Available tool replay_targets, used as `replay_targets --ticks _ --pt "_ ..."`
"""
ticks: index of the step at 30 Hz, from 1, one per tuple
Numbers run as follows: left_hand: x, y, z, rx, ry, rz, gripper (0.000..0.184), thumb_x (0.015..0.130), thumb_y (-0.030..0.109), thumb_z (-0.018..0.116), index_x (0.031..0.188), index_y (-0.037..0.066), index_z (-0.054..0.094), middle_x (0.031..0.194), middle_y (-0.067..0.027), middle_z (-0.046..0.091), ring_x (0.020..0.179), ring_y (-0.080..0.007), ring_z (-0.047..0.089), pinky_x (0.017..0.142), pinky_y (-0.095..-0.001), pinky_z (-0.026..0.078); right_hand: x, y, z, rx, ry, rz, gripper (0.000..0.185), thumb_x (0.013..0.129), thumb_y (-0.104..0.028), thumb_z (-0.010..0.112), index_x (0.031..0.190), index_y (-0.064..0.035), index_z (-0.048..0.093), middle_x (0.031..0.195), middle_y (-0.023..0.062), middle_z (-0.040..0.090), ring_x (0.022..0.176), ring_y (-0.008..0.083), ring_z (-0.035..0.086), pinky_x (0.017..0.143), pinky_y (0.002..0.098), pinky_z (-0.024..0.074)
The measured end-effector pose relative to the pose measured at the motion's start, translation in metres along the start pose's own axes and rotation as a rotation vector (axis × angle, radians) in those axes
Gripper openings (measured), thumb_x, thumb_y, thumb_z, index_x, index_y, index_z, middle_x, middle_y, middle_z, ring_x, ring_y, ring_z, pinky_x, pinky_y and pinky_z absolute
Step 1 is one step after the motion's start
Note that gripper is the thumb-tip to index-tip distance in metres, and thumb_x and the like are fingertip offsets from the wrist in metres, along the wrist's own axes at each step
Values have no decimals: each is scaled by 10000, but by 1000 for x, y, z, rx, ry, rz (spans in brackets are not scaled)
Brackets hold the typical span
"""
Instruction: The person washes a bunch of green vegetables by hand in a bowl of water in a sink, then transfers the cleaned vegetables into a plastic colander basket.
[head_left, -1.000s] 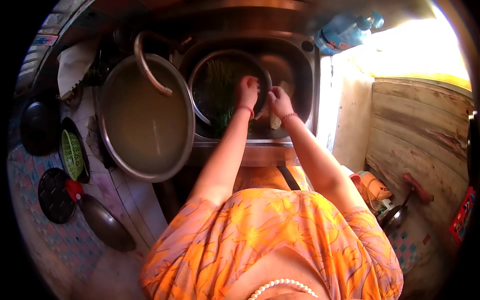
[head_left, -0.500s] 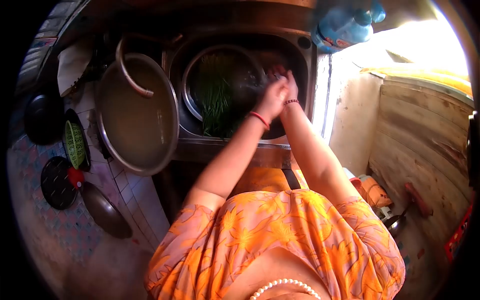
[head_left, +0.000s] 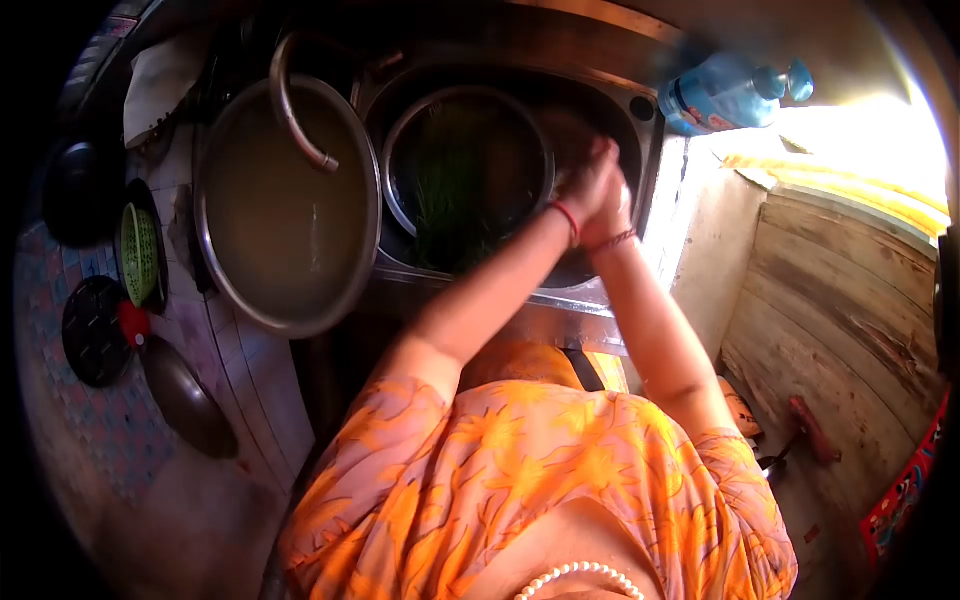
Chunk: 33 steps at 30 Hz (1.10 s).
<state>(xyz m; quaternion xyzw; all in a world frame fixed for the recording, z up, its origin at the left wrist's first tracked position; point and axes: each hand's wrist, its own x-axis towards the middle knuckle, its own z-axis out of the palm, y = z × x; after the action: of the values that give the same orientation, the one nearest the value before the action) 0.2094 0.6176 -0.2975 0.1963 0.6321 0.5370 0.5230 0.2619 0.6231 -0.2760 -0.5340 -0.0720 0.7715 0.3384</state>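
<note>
My left hand (head_left: 590, 185) and my right hand (head_left: 615, 205) are pressed together over the right part of the metal sink (head_left: 640, 150). Both are blurred, and whatever may lie between them is hidden. To their left, a round metal basin (head_left: 549, 165) sits in the sink. Long green leafy stalks (head_left: 440, 190) lie in it and hang over its near edge.
A large metal tub (head_left: 372, 220) of cloudy water stands left of the sink, under a curved faucet (head_left: 285, 105). Blue plastic bottles (head_left: 715, 95) are at the back right. Farther left are a green strainer (head_left: 138, 255) and a dark pan (head_left: 185, 395).
My left hand has moved right from over the basin and come together with my right hand. The view has also shifted slightly.
</note>
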Motion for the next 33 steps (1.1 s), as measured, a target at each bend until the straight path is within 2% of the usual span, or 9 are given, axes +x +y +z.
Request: replay_targets --ticks 3,5,10,14,16,20,23,27,33 --pt "-40 32 46 245 388 235 663 875 610 442 1129 11 566 1113 -141 601 1045 -243 567 895 -342 434 62 0 -19 463 -455 -30 343 930 -386 491 1012 -73 604 942 52 592 855 167 537 785 308 451" --pt "-3 2 -14 -338 -143 -459 630 914 563 406 1162 4 555 1147 -122 595 1080 -229 552 938 -323 413 -5 -15 26 -109 39 33 466 916 -409 516 1183 -28 543 1079 93 592 1002 196 543 896 316 421" --pt "-25 9 -23 -403 -367 -4 393 949 246 509 1265 13 508 1148 -93 603 1034 -153 578 926 -264 423 39 -8 -14 -13 -21 -71 474 913 -448 488 1073 -6 549 966 97 603 906 244 564 860 370 454" --pt "30 -62 -103 -473 327 -411 215 860 167 596 1053 72 612 959 -57 642 881 -180 606 781 -313 490 65 1 -19 39 -53 108 522 975 -375 308 1324 10 356 1388 174 372 1264 307 379 1041 440 314" --pt "56 -99 -137 -446 294 -390 146 845 147 598 974 86 628 896 -85 645 834 -206 606 796 -358 491 78 12 -32 26 -75 93 517 975 -363 284 1354 -15 326 1442 154 303 1319 316 306 1072 446 265" --pt "62 -110 -129 -1049 -252 -398 120 840 177 620 896 71 610 878 -96 650 796 -244 622 748 -358 525 86 24 -53 32 -257 26 477 968 -313 289 1359 -44 332 1450 134 303 1294 309 342 1079 441 258" --pt "0 -23 -57 -551 -77 -471 254 876 265 603 1024 59 624 980 -113 664 890 -225 645 779 -346 532 81 22 -51 71 -198 -5 459 968 -323 332 1337 -53 372 1394 132 385 1223 308 422 1035 443 323" --pt "-35 -33 -3 512 -37 426 477 944 341 482 1279 1 474 1329 -247 389 1247 -358 357 1041 -387 298 54 24 -37 180 -73 2 434 957 -343 432 1285 -61 464 1203 55 549 1077 234 534 947 354 418" --pt "-15 -12 -74 -1 -98 51 704 892 441 536 1368 -29 316 1355 -274 383 1269 -383 363 1055 -393 293 -5 25 19 -92 -134 104 321 923 -262 515 1182 -74 529 1076 62 604 952 185 570 861 313 450"
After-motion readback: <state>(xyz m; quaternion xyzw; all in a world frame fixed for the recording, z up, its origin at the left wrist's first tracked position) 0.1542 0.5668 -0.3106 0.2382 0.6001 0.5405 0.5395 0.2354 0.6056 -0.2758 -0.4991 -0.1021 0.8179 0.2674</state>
